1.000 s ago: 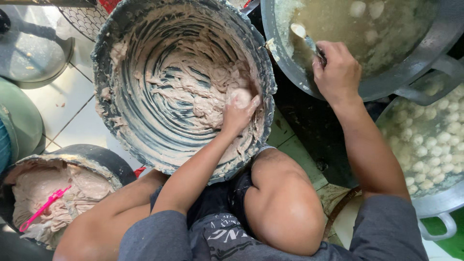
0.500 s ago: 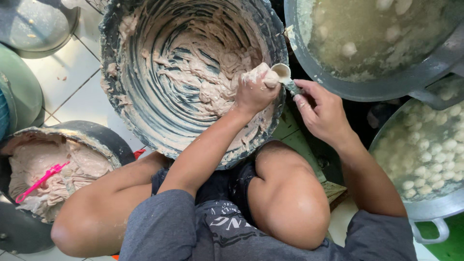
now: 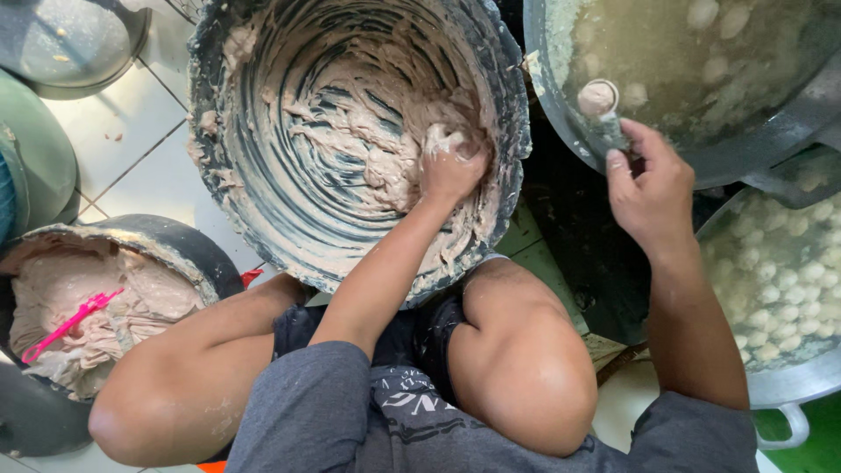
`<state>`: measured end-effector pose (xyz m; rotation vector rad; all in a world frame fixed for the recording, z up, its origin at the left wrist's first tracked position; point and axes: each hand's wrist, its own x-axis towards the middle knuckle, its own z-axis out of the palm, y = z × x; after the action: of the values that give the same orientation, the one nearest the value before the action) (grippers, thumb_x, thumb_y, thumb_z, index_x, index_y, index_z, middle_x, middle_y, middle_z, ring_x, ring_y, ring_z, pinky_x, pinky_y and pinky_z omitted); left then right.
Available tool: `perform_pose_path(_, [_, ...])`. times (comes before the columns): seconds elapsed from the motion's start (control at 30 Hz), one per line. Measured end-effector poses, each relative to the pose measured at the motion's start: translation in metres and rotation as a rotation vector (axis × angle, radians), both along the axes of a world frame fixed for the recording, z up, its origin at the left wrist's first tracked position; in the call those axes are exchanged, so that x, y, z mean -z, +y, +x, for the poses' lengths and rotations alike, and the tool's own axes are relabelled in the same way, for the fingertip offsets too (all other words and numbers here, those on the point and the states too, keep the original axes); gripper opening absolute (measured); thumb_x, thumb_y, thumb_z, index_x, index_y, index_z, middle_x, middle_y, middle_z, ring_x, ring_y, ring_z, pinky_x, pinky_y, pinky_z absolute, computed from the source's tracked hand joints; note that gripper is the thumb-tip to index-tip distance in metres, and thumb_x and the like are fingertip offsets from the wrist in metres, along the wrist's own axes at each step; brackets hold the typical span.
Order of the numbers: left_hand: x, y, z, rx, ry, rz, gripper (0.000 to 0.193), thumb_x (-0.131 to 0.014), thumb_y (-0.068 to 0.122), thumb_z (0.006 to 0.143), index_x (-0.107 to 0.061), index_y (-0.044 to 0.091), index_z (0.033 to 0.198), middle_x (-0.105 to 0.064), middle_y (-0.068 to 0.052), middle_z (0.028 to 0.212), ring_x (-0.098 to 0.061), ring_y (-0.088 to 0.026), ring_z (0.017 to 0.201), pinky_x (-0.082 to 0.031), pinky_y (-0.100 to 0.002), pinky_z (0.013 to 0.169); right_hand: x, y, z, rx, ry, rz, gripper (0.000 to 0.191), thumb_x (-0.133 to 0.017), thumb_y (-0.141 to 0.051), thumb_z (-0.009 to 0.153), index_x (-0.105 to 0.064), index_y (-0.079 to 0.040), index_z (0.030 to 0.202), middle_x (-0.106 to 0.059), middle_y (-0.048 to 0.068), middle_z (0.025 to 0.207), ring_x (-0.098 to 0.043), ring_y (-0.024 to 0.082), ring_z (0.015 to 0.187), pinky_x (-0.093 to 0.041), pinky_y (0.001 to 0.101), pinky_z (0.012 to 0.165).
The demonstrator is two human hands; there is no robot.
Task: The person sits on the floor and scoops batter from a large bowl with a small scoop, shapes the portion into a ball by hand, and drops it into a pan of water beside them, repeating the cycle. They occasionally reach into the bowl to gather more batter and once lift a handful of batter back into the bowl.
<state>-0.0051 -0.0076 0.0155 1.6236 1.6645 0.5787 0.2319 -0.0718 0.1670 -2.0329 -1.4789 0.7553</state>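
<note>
Inside the paste-smeared dark round tub, left hand closes around pinkish meat paste, much remaining, while right hand pinches a metal spoon carrying one ball over the steel pot of floating balls

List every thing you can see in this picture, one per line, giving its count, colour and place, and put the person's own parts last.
big basin: one, dark, smeared with paste, centre top.
pinkish paste: one mass, inside the big basin.
smaller tub: one, dark, bottom left, also holding paste.
pink plastic tool: one, lying on the paste in the smaller tub.
metal pot: one, grey, top right, with cloudy liquid and pale balls.
pan of balls: one, metal, right edge, full of whitish balls.
spoon: one, metal, carrying a paste ball over the metal pot.
tiled floor: white, left.
left hand: in the paste, grip closed on a lump.
right hand: grip on the spoon.
</note>
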Motion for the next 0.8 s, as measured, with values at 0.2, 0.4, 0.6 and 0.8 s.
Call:
perform_pose_path(0.2, [-0.003, 0.0, 0.001, 0.08, -0.195, 0.244, 0.025, -0.076, 0.03, 0.089, -0.066, 0.008, 0.082, -0.067, -0.015, 0.083, -0.066, -0.04, 0.079, -0.053, -0.049, 0.071, -0.005, 0.002, -0.009, 0.04, 0.031, -0.003, 0.028, -0.069, -0.006, 0.108, -0.067, 0.0, 0.135, -0.073, 0.016, 0.11, -0.067, 0.02, 0.089, -0.054, 0.0319, 0.083])
perform_pose_path(0.4, [-0.018, 0.001, 0.009, 0.203, -0.241, 0.413, 0.018, -0.074, 0.024, 0.085, -0.066, 0.008, 0.086, -0.066, -0.014, 0.079, -0.066, -0.037, 0.071, -0.053, -0.046, 0.065, -0.002, -0.002, -0.055, -0.243, 0.103, -0.055, 0.035, -0.068, -0.006, 0.1, -0.065, 0.0, 0.134, -0.071, 0.016, 0.107, -0.067, 0.015, 0.088, -0.055, 0.0308, 0.08])
perform_pose_path(0.6, [-0.025, 0.011, 0.011, 0.296, 0.003, 0.077, 0.031, -0.077, 0.031, 0.08, -0.069, 0.009, 0.101, -0.07, -0.017, 0.097, -0.067, -0.04, 0.094, -0.053, -0.05, 0.082, 0.011, 0.001, -0.063, -0.065, 0.523, -0.303, 0.034, -0.065, -0.01, 0.101, -0.064, -0.003, 0.134, -0.07, 0.004, 0.093, -0.057, 0.006, 0.071, -0.048, 0.0235, 0.063])
perform_pose_path(0.8, [0.001, 0.047, -0.011, 0.178, 0.221, 0.005, 0.075, -0.073, 0.047, 0.073, -0.061, 0.002, 0.131, -0.052, -0.032, 0.14, -0.049, -0.05, 0.125, -0.042, -0.052, 0.099, 0.023, -0.002, -0.022, 0.091, 0.524, -0.254, 0.034, -0.064, -0.012, 0.103, -0.065, -0.003, 0.135, -0.066, 0.0, 0.091, -0.052, 0.002, 0.068, -0.043, 0.0207, 0.057])
